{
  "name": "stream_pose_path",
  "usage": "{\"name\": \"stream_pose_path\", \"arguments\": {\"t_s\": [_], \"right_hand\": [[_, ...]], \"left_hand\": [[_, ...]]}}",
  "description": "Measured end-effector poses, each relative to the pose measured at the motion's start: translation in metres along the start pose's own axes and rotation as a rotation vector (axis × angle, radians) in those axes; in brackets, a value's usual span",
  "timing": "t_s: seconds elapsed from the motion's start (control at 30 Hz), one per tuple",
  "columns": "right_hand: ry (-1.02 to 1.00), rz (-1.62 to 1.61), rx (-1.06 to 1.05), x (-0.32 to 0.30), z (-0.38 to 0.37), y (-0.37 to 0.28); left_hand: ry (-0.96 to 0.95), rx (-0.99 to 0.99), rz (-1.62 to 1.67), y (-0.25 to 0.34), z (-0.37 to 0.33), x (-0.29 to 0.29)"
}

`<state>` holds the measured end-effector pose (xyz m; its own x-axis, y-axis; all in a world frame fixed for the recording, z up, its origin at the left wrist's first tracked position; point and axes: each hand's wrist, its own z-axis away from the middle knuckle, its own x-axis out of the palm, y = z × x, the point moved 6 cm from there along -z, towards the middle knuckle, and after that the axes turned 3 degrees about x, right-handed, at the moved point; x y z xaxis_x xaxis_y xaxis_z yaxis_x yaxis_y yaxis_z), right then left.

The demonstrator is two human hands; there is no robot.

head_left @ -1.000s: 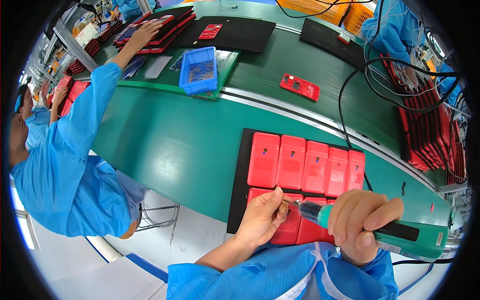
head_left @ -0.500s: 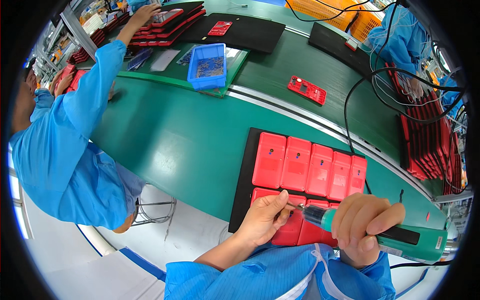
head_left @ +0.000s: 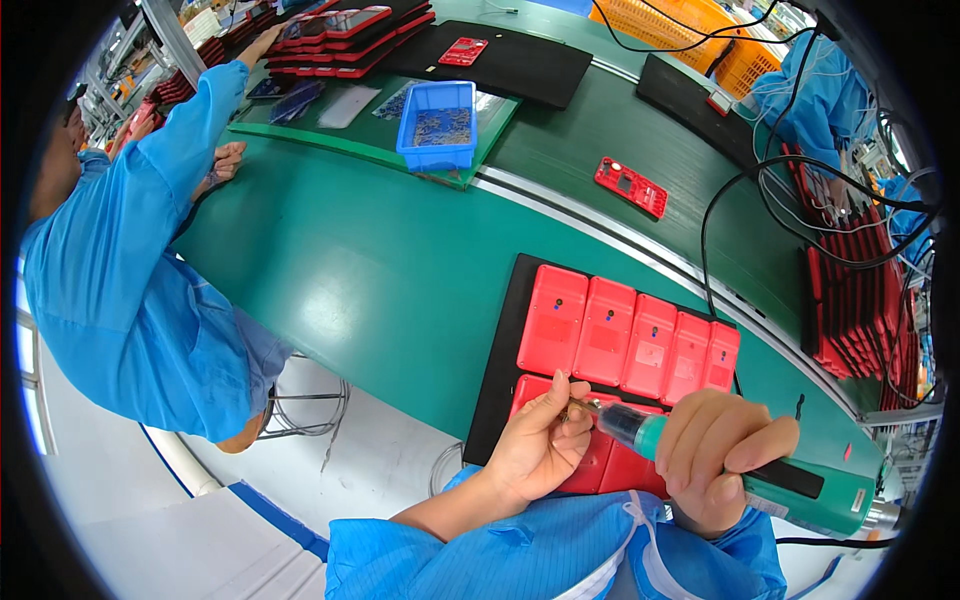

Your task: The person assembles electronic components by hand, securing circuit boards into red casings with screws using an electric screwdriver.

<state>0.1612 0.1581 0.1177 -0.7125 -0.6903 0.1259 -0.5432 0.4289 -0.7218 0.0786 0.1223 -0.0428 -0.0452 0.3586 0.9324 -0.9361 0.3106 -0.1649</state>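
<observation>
My right hand is wrapped round a green electric screwdriver, its dark nose and thin bit pointing left. At the bit's tip, the thumb and fingers of my left hand are pinched together, with small screws just showing between them. Both hands are above the near row of red plastic casings, partly hiding it. Behind that, another row of red casings lies face down, with small dark holes near their tops. Both rows rest on a black foam mat.
A blue bin of small metal screws stands on a green-edged board. One red frame lies beyond the metal rail. Black cables loop at right near stacked red parts. A co-worker in blue sits at left.
My left hand has shifted slightly right, its fingers still pinched at the screwdriver tip. The co-worker's raised arm has drawn back left, and their other hand now shows on the bench.
</observation>
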Motion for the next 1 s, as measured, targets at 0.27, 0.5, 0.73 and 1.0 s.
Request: {"name": "stream_pose_path", "arguments": {"t_s": [0.27,0.5,0.73,1.0], "right_hand": [[0.003,-0.007,-0.040,-0.0003,0.0020,-0.0040],[-0.018,-0.027,-0.067,0.0014,0.0028,-0.0070],[-0.006,-0.007,-0.061,0.0033,0.0024,-0.0062],[-0.032,-0.011,-0.021,0.0069,-0.0010,-0.0045]], "left_hand": [[0.006,-0.042,0.132,-0.0042,0.0006,0.0009],[0.026,-0.026,0.159,-0.0042,-0.0004,-0.0023],[-0.003,-0.017,0.122,-0.0046,0.0001,-0.0019],[0.007,-0.017,0.070,-0.0047,0.0017,-0.0054]]}}
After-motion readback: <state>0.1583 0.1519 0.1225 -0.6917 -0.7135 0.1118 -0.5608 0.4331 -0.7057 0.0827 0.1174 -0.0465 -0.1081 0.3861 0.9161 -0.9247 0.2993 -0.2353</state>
